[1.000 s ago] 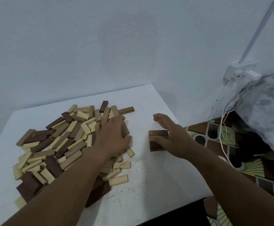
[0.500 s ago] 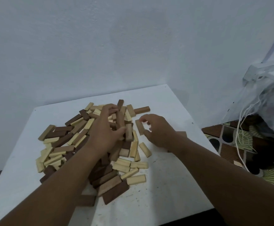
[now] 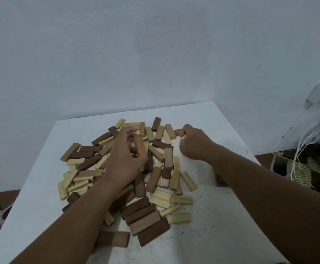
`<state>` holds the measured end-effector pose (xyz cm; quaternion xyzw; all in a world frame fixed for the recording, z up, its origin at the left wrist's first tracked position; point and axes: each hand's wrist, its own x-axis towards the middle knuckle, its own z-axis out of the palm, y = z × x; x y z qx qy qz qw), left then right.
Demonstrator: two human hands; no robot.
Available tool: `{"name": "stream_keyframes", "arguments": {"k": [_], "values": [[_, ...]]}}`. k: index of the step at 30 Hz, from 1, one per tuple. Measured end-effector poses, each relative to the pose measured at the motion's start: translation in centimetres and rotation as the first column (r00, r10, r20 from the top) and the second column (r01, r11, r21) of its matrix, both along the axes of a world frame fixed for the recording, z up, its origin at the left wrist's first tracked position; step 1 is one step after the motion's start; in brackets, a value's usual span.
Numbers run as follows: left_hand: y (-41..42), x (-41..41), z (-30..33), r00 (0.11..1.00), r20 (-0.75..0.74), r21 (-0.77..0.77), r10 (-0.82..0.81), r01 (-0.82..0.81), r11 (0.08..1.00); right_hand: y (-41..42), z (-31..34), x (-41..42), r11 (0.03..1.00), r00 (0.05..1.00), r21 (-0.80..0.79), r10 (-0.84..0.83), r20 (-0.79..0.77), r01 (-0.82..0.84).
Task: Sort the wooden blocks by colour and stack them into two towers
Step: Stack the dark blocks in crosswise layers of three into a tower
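Loose heap of rectangular wooden blocks [image 3: 136, 176], pale and dark brown mixed, lying at the centre of the white square surface [image 3: 208, 225], with no tower in clear view. Left hand [image 3: 124, 161], over the heap's middle: grip curled round a mid-brown wooden block [image 3: 139, 144] held upright. Right hand [image 3: 195, 143], at the heap's far right edge: grip pinching the end of a dark brown wooden block [image 3: 177, 132]; behind, a pale blue-grey wall [image 3: 155, 54].

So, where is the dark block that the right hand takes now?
In the head view, the dark block lies at the pile's far right edge, pinched by the right hand, beside a pale block.
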<state>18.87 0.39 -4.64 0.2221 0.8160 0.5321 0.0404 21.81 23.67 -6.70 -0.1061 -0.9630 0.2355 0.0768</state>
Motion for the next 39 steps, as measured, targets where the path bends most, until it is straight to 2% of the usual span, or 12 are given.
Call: {"name": "stream_keyframes", "arguments": {"k": [3,7,9,12,15,21,25,32,35,39], "values": [[0.2,-0.2,-0.6,1.0,0.008,0.003,0.0,0.0,1.0,0.9,0.3,-0.9,0.986,0.986,-0.093,-0.125,0.112,0.135],[0.1,-0.4,-1.2,1.0,0.013,0.011,-0.014,0.014,1.0,1.0,0.4,-2.2,0.969,0.973,-0.087,-0.23,0.027,0.232],[0.0,-0.4,-1.4,1.0,0.012,0.02,-0.012,0.012,1.0,1.1,0.1,-2.6,0.972,0.972,-0.022,-0.231,0.045,0.232],[0.0,-0.1,-1.6,1.0,0.007,0.003,-0.001,0.001,1.0,1.3,0.0,-2.5,0.965,0.967,0.201,-0.203,0.151,0.171],[0.2,0.6,-1.3,1.0,-0.005,-0.019,-0.005,0.005,1.0,1.5,0.1,-1.9,0.942,0.959,0.27,-0.246,0.143,0.201],[0.6,3.4,-0.8,0.994,0.008,0.048,-0.111,0.111,0.993,0.2,4.4,3.4,0.965,0.963,0.021,-0.261,0.069,0.261],[1.1,7.2,-0.5,0.986,0.038,0.08,-0.165,0.161,0.984,-2.2,7.0,10.0,0.972,0.971,-0.022,-0.234,0.053,0.236],[3.1,14.5,-1.9,0.948,0.115,0.111,-0.298,0.286,0.952,-3.5,3.7,19.4,0.957,0.929,-0.059,-0.26,0.265,0.284],[3.7,16.5,-3.0,0.929,0.031,0.007,-0.369,0.369,0.93,-2.9,1.7,21.2,0.949,0.898,-0.049,-0.278,0.342,0.312],[4.8,17.2,-3.6,0.925,-0.095,-0.155,-0.367,0.351,0.924,-1.9,1.8,22.4,0.92,0.909,-0.163,-0.302,0.286,0.357]]}}
